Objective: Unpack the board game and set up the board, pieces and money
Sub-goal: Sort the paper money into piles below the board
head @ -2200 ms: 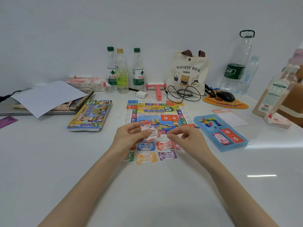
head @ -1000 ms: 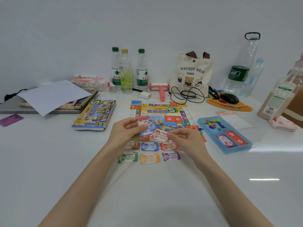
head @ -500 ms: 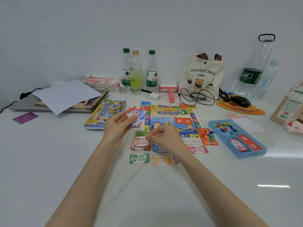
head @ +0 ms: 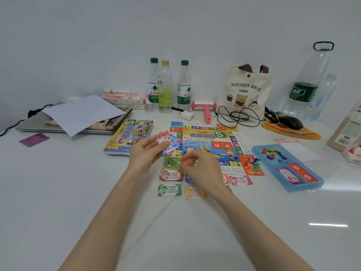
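The colourful game board [head: 207, 141] lies flat on the white table, its box [head: 127, 135] to the left. My left hand [head: 145, 155] holds a fan of paper money notes [head: 169, 144] over the board's left edge. My right hand [head: 201, 169] hovers with curled fingers above the sorted money piles; an orange blur shows at its fingertips, and whether it pinches a note is unclear. Brown [head: 171, 175], green [head: 169, 190], orange [head: 193, 193] and pink [head: 241, 180] piles lie in front of the board. Small coloured pieces [head: 252, 165] sit on the board's near right corner.
A blue tray [head: 293, 187] at the right holds more pieces and red cards. Bottles [head: 165, 87], a tote bag [head: 244, 92], a pink roller [head: 205, 109], a cable, a mouse [head: 290, 122] and a laptop under paper [head: 82, 112] line the back.
My right hand took a brown note from the fan, laid it on the brown pile, then lifted up and to the right. My left hand shifted left with the fan.
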### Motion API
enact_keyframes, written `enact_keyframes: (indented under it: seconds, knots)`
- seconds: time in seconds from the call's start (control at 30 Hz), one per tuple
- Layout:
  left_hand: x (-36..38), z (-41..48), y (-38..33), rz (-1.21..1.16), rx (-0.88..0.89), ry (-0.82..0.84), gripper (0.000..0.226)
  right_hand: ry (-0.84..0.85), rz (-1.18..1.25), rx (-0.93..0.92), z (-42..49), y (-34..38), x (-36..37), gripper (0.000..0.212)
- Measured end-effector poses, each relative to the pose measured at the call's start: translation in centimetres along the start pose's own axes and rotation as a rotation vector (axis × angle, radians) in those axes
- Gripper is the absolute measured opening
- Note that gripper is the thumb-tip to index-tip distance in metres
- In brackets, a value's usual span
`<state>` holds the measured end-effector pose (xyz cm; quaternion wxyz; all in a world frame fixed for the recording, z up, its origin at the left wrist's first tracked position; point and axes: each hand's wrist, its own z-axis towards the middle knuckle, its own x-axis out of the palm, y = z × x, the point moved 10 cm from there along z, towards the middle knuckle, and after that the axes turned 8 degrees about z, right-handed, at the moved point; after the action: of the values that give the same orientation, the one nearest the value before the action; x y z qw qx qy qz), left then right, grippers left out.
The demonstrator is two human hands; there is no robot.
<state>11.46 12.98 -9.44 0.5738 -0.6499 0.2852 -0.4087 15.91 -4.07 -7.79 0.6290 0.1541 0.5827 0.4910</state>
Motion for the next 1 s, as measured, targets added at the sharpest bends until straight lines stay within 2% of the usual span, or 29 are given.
enact_keyframes:
  seconds: [0.07, 0.17, 0.27, 0.4, 0.57, 0.77, 1.0]
  knots:
    - [0.4, -0.2, 0.2, 0.012, -0.006, 0.016, 0.033, -0.072, 0.158, -0.012, 0.2, 0.3, -1.5, 0.003]
    - [1.5, -0.7, 0.6, 0.064, -0.018, 0.057, 0.034, -0.094, 0.308, -0.016, 0.1, 0.7, -3.3, 0.009]
    - [3.1, -1.3, 0.9, 0.112, -0.021, 0.11, 0.03, -0.071, 0.321, -0.014, -0.2, 0.4, -4.0, 0.011]
    - [4.4, -1.8, 1.4, 0.138, -0.034, 0.166, 0.033, -0.04, 0.415, 0.082, -0.3, -1.4, -4.2, 0.013]
    - [5.3, -2.2, 1.7, 0.084, -0.073, 0.224, 0.033, -0.021, 0.511, 0.13, -0.5, -2.4, -4.8, 0.012]
    - [5.3, -2.1, 1.8, 0.102, -0.067, 0.209, 0.028, -0.04, 0.546, 0.152, -1.0, -3.3, -5.1, 0.016]
    - [4.7, -1.7, 1.8, 0.256, -0.011, 0.185, 0.031, -0.134, 0.59, 0.163, -1.3, -3.8, -5.9, 0.013]
